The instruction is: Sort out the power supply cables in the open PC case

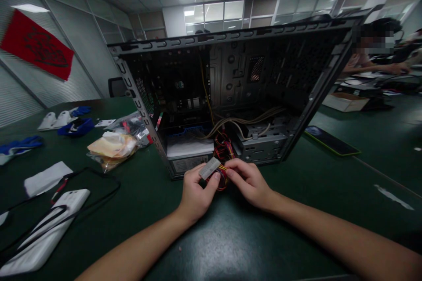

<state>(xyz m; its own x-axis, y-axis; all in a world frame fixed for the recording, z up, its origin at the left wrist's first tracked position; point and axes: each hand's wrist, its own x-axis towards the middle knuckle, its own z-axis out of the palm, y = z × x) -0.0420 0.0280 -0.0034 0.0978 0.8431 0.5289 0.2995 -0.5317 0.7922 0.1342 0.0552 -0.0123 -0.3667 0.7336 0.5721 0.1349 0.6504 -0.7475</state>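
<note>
Slanting up rightward lengthwise: grey connector (pixel 209 168), pinched in left hand (pixel 198 191); right hand (pixel 249 183) just beyond its right end, closed on yellow wires (pixel 223 167).

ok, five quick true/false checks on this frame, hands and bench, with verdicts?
1. The left hand holds a grey multi-pin connector. True.
2. The right hand grips a screwdriver. False: the right hand pinches yellow wires next to the connector.
3. The computer case has its open side facing the person. True.
4. The clear plastic bag lies inside the case. False: the clear plastic bag lies on the green table, to the left of the case.
5. A red sheet with dark markings shows at upper left. True.
</note>
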